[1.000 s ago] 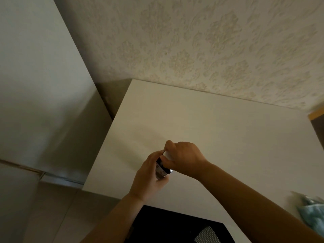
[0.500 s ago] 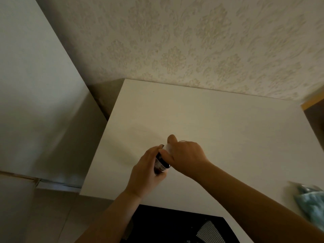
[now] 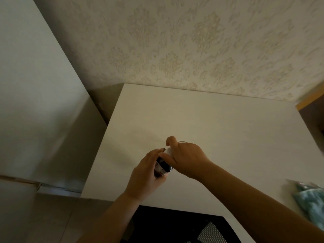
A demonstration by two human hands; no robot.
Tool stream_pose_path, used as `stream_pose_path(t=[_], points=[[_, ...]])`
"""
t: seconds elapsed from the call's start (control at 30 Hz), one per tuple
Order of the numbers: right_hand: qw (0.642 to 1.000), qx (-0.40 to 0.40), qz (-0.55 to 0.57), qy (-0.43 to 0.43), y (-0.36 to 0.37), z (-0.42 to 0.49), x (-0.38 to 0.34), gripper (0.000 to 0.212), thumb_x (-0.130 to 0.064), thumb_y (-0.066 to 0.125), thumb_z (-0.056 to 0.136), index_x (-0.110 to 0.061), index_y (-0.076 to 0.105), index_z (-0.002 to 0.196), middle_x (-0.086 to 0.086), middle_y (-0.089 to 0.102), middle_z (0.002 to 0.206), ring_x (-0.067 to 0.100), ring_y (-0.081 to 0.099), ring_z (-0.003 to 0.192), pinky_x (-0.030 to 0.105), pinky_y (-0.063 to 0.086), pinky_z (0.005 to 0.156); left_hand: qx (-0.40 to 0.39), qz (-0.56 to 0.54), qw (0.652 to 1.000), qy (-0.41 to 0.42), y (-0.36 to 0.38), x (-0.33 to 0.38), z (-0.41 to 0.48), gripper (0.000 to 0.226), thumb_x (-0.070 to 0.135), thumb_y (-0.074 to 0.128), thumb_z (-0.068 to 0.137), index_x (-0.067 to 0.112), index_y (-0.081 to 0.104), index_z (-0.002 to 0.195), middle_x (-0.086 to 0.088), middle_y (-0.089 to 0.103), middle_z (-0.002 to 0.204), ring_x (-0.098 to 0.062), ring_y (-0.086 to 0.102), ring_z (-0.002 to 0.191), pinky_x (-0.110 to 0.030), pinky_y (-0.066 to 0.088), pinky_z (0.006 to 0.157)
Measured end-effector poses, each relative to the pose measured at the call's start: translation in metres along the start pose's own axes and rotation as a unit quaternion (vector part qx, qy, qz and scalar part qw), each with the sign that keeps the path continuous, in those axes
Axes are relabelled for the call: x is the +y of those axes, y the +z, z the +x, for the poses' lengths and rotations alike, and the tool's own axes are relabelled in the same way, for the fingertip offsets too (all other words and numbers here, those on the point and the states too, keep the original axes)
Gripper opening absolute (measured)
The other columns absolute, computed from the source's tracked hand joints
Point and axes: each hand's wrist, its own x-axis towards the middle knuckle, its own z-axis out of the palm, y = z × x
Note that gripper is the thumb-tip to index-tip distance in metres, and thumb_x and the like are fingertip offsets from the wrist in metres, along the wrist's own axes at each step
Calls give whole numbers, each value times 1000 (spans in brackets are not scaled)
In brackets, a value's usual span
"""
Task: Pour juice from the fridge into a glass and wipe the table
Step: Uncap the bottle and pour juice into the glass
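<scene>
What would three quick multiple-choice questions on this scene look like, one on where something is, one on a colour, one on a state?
1. Where does the cloth lie?
A. at the table's right edge
B. beside the fridge
C. under the bottle

2. What colour is the bottle's cap?
A. red
B. white
C. green

3. How is the bottle held?
A. by nobody, lying flat
B. by one hand only
C. by both hands

Answers: 1 A, it sits at the right of the table. 2 B, white shows under the right hand. 3 C, the left hand grips the body, the right covers the cap.
</scene>
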Motion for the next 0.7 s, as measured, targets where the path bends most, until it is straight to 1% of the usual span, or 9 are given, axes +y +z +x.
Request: stream_pose_path(t=[0.1, 0.2, 0.33, 0.4, 0.47, 0.53, 0.6, 0.63, 0.7], points=[[999, 7, 25, 21, 4, 0, 0, 42, -65, 24, 86, -27, 25, 104, 5, 64, 74, 22, 60, 65, 33, 47, 61, -2, 8, 1000, 7, -1, 1, -1, 70, 34, 76, 75, 17, 41, 133, 3, 54, 131, -11, 59, 110, -24, 57, 78], [998, -2, 64, -15, -2, -4, 5, 32, -55, 36, 90, -29, 23, 104, 7, 64, 79, 21, 56, 66, 28, 40, 59, -7, 24, 1000, 15, -2, 1, -2, 72, 35, 76, 74, 19, 39, 133, 2, 55, 130, -12, 60, 109, -22, 56, 80], [993, 8, 36, -111, -8, -10, 13, 41, -50, 48, 89, -22, 34, 116, 4, 61, 104, 8, 43, 80, 22, 38, 71, -12, 20, 1000, 4, -2, -2, -2, 69, 35, 77, 75, 18, 42, 133, 4, 56, 129, -12, 60, 107, -20, 55, 81], [992, -1, 35, -122, -8, -11, 14, 44, -51, 48, 89, -24, 34, 120, 2, 58, 115, 8, 45, 88, 23, 41, 77, -8, 29, 1000, 1, -2, -2, -3, 70, 36, 77, 74, 20, 42, 133, 5, 56, 129, -11, 60, 108, -15, 52, 82], [991, -14, 68, -111, -6, -13, 13, 48, -49, 49, 88, -27, 30, 126, -1, 50, 125, 11, 48, 101, 25, 44, 84, -6, 33, 999, 5, -2, -2, -5, 72, 38, 77, 73, 21, 40, 133, 4, 55, 129, -11, 59, 109, -16, 53, 82], [991, -20, 99, -87, -1, -14, 10, 53, -48, 47, 87, -30, 26, 132, -5, 40, 132, 12, 44, 112, 24, 42, 89, -4, 29, 1000, 7, -2, 0, -6, 74, 39, 77, 74, 19, 39, 133, 2, 55, 130, -11, 59, 110, -21, 56, 82], [993, -22, 110, -27, 3, -13, 6, 54, -59, 35, 89, -30, 24, 134, -5, 37, 135, 12, 43, 116, 29, 43, 92, -2, 26, 1000, 12, -1, 1, -5, 73, 39, 76, 75, 18, 39, 134, 2, 55, 130, -11, 59, 111, -22, 56, 81], [992, -29, 118, 17, 2, -11, 3, 57, -66, 28, 88, -29, 26, 131, -3, 41, 131, 13, 46, 112, 31, 45, 89, -1, 25, 1000, 15, -1, 1, -5, 73, 39, 76, 75, 18, 39, 134, 1, 55, 131, -12, 59, 111, -22, 56, 81], [982, -55, 162, 82, 0, -7, -2, 56, -71, 24, 85, -28, 33, 120, 1, 54, 110, 13, 57, 90, 30, 51, 74, 3, 25, 1000, 13, -2, 0, -3, 72, 38, 76, 75, 18, 39, 134, 2, 55, 130, -12, 59, 111, -21, 56, 81]])
